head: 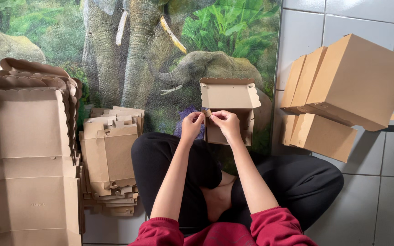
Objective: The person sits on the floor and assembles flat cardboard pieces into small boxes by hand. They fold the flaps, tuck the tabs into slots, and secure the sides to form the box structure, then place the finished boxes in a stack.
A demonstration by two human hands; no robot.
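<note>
your left hand (pixel 191 124) and right hand (pixel 225 122) cover the near wall of the open cardboard box (pixel 229 104). the large flat stack (pixel 26 164) runs off the left and bottom edges.

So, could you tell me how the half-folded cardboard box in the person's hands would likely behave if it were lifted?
The half-folded box is probably light: it is thin brown card and looks empty. Its scalloped lid stands open, so it may flex or flop. Both hands pinch its front edge, which suggests the walls aren't locked yet.
</note>
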